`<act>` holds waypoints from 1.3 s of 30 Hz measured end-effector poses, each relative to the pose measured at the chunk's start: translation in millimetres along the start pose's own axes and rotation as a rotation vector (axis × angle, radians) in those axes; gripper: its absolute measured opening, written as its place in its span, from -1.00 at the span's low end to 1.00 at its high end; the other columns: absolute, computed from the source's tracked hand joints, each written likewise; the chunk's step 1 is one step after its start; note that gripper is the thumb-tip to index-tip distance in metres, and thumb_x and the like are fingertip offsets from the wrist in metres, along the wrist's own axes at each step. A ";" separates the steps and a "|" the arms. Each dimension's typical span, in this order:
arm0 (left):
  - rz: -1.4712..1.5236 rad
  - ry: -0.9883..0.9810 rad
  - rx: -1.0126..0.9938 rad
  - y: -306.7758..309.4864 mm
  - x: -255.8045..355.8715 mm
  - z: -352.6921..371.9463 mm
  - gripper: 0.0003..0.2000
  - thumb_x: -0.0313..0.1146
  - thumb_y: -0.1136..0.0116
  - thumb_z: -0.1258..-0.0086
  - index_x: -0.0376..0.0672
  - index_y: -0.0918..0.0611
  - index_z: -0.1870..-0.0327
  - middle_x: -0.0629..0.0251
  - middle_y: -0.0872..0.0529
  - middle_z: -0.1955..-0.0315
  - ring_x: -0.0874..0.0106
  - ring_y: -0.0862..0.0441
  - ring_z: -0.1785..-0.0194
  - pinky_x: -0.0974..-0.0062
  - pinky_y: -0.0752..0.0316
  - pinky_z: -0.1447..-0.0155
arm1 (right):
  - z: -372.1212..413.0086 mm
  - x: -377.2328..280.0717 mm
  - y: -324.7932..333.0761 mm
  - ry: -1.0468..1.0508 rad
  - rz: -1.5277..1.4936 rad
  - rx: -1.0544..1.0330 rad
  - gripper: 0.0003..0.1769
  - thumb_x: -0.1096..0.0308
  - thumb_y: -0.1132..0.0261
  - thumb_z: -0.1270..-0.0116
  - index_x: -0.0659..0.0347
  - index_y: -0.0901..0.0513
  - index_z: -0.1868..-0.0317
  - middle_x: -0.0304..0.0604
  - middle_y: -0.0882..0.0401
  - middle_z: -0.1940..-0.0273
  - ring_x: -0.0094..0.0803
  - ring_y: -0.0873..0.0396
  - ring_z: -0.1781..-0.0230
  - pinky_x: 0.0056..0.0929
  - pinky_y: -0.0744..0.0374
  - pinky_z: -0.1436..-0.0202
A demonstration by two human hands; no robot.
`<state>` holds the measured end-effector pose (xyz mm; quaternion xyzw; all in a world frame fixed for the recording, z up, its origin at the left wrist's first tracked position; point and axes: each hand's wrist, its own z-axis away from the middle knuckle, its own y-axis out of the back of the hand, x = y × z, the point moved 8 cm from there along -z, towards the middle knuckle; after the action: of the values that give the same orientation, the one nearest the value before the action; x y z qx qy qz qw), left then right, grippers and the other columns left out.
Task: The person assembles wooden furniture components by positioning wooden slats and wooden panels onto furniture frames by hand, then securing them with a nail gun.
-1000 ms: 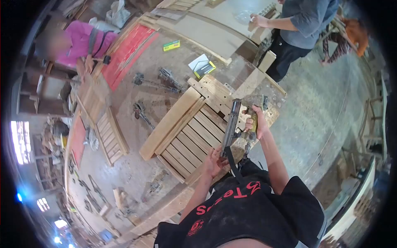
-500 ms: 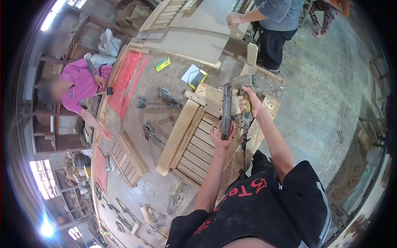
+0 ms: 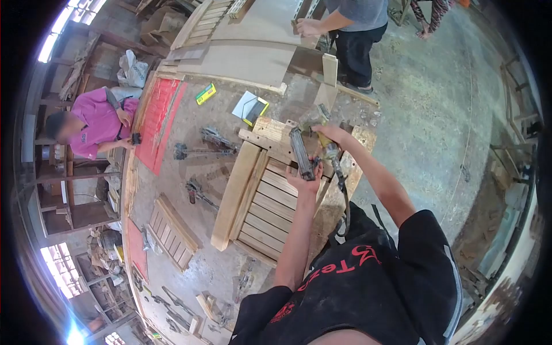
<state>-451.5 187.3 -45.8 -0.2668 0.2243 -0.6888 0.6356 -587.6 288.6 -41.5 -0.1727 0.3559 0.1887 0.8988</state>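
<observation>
A nail gun (image 3: 322, 144) is held between my two hands, above the near end of a slatted wooden panel (image 3: 270, 204). My right hand (image 3: 334, 135) is wrapped round its yellowish handle, with a hose (image 3: 343, 187) hanging below. My left hand (image 3: 305, 181) holds the lower end of the long dark magazine (image 3: 302, 152). A thick wooden board (image 3: 237, 195) lies along the panel's left side, and a crosspiece with holes (image 3: 265, 145) lies across its top end.
Several other tools (image 3: 217, 138) lie left of the panel, near a smaller slatted panel (image 3: 172, 233). A yellow box (image 3: 205, 94) and a white-and-yellow box (image 3: 250, 108) are further back. One person (image 3: 100, 121) stands left, another (image 3: 359, 40) behind the table.
The nail gun has turned in my hands, its magazine now slanting. The person at the left has drawn an outstretched arm back to the table's edge. The whole view has shifted a little.
</observation>
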 end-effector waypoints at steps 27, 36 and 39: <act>-0.273 -0.380 0.159 -6.8 19.8 23.5 -0.34 0.26 0.33 -0.40 -0.25 -0.55 0.12 0.14 -0.68 0.41 0.21 -0.66 0.40 0.20 -0.56 0.33 | 85.9 -14.0 -85.8 0.136 0.619 0.019 -0.69 0.33 -0.29 -0.01 0.44 -0.69 0.31 -0.10 -0.66 0.57 -0.46 -0.64 0.61 -0.44 -0.62 0.57; -0.247 -0.337 -0.368 20.7 24.5 -41.8 -0.25 0.33 0.43 -0.40 -0.22 -0.48 -0.17 0.14 -0.61 0.06 0.21 -0.61 0.06 0.29 -0.58 0.30 | 96.5 -20.4 -98.4 0.102 0.727 0.048 -0.56 0.27 -0.24 0.01 0.26 -0.64 0.07 -0.11 -0.62 0.62 -0.34 -0.60 0.70 -0.36 -0.60 0.61; -0.209 -0.289 -0.257 22.8 33.6 -30.4 -0.25 0.33 0.42 -0.38 -0.21 -0.49 -0.15 0.16 -0.62 0.07 0.22 -0.60 0.07 0.29 -0.56 0.29 | 91.7 -13.5 -96.0 0.079 0.764 0.072 -0.55 0.27 -0.22 -0.01 0.17 -0.66 0.03 -0.12 -0.63 0.61 -0.33 -0.61 0.71 -0.34 -0.61 0.60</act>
<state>-455.7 150.9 -80.8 -0.4635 0.1882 -0.6714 0.5468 -499.6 243.1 47.9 -0.0031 0.4355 0.4908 0.7547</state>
